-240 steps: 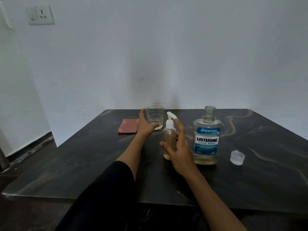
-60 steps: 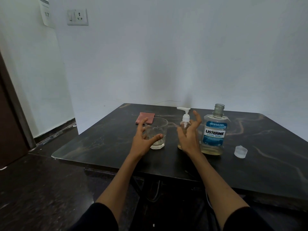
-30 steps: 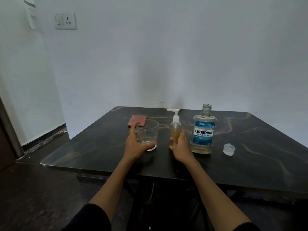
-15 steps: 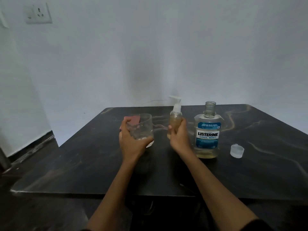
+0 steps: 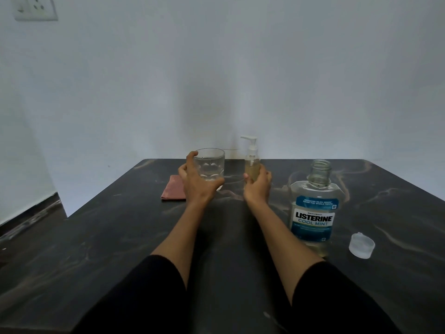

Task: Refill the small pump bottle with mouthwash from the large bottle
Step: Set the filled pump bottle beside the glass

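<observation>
The small pump bottle (image 5: 251,162) has a white pump head and holds yellowish liquid. My right hand (image 5: 258,185) grips its lower body and keeps it upright, far out over the dark table (image 5: 120,237). My left hand (image 5: 196,183) grips a clear drinking glass (image 5: 212,165) just left of it. The large Listerine bottle (image 5: 313,210) stands uncapped on the table to the right of my right forearm, with a little liquid at its bottom. Its clear cap (image 5: 361,245) lies on the table further right.
A folded reddish cloth (image 5: 173,191) lies flat on the table behind my left hand. A white wall rises just past the table's far edge, with a socket plate (image 5: 36,7) at the upper left. Floor shows at the left.
Both hands have reached farther out over the table, carrying the glass and the pump bottle away from me. The large bottle and its cap have stayed where they were.
</observation>
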